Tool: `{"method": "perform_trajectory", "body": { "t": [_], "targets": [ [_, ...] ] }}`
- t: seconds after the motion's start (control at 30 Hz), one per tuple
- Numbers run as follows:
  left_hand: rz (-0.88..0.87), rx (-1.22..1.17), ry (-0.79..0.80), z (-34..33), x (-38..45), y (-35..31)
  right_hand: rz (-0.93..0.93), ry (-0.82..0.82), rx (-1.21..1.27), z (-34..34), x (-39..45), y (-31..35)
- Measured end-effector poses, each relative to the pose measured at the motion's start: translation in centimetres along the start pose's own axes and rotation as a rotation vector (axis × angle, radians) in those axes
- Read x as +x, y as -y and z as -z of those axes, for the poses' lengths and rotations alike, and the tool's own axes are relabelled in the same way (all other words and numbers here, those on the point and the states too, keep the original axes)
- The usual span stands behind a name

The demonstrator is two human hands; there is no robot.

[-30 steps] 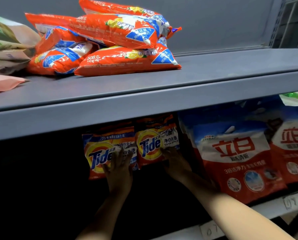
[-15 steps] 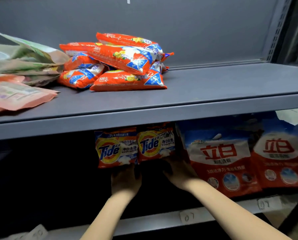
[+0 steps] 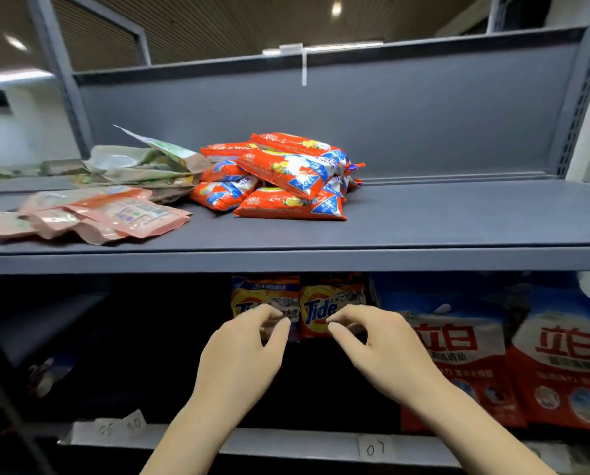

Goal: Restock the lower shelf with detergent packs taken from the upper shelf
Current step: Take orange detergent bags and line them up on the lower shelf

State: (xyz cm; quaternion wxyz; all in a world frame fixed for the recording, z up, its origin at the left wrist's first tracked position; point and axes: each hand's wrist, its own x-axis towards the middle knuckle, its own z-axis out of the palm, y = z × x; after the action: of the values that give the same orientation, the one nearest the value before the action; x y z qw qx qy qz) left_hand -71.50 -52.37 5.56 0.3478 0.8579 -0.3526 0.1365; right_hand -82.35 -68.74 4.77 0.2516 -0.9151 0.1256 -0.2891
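Head view: on the grey upper shelf (image 3: 424,231) a heap of orange detergent packs (image 3: 286,176) lies piled near the middle, some stacked across others, the front one flat on the shelf surface. To the left of the heap lie pale green pouches (image 3: 142,166) and, nearer the shelf edge, flat pink pouches (image 3: 108,214). On the lower shelf (image 3: 252,440) two small Tide packs (image 3: 316,303) stand upright side by side just under the upper shelf's front edge. Right of them stand large red-and-blue bags (image 3: 458,354) with white lettering, touching one another. Both hands are raised in front of the Tide packs, a little apart. The left hand (image 3: 242,354) has its fingers loosely curled and holds nothing, its fingertips overlapping the left Tide pack; whether they touch it cannot be told. The right hand (image 3: 382,347) is likewise loosely curled and holds nothing, in front of the right Tide pack. A paper label marked 07 (image 3: 372,449) sits on the lower shelf's front edge.
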Motion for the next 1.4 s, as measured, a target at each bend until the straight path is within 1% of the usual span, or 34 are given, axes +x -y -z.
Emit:
{"method": "perform_trajectory", "body": {
  "t": [0.13,0.2,0.37,0.5,0.63,0.77,0.9,0.97,1.03,1.1,1.2,1.23,1.33,1.4],
  "targets": [
    [-0.005,-0.078,-0.105,4.0,2.6,-1.2,0.076,-0.112,0.073,3.1,1.8,2.5],
    [0.013,-0.095,-0.144,5.5,4.9,-1.4,0.08,-0.169,0.087,4.3,3.5,3.1],
    [-0.012,-0.136,-0.138,7.3,11.0,-0.6,0.04,-0.263,0.057,6.0,8.7,3.7],
    [-0.028,-0.127,-0.141,7.5,16.2,-0.4,-0.044,-0.263,-0.005,7.0,12.7,3.2],
    [-0.034,-0.142,-0.097,7.1,21.7,-0.8,-0.144,-0.289,-0.097,8.3,16.7,2.6],
    [-0.013,-0.091,-0.062,6.2,26.6,-1.2,-0.251,-0.304,-0.136,9.1,20.7,1.8],
    [0.06,-0.026,-0.021,4.3,29.4,-1.2,-0.333,-0.248,-0.142,8.3,24.1,1.1],
    [0.069,0.027,-0.04,2.7,29.9,-1.0,-0.365,-0.201,-0.158,7.5,25.5,0.7],
    [0.046,0.077,-0.119,1.4,29.9,-0.6,-0.404,-0.19,-0.116,6.8,26.7,0.3],
    [0.022,0.109,-0.185,0.8,30.1,-0.1,-0.456,-0.227,-0.06,6.5,27.8,0.0],
    [0.045,0.237,-0.239,0.9,30.7,0.5,-0.53,-0.241,-0.02,6.6,29.1,-0.8],
    [0.062,0.267,-0.251,1.0,30.8,0.6,-0.567,-0.231,0.03,6.6,29.4,-1.1],
    [0.119,0.258,-0.202,1.1,30.8,0.7,-0.688,-0.213,0.26,6.3,29.6,-1.5],
    [0.167,0.153,-0.143,1.1,30.7,0.6,-0.728,-0.196,0.391,6.4,29.7,-1.6]
  ]
}}
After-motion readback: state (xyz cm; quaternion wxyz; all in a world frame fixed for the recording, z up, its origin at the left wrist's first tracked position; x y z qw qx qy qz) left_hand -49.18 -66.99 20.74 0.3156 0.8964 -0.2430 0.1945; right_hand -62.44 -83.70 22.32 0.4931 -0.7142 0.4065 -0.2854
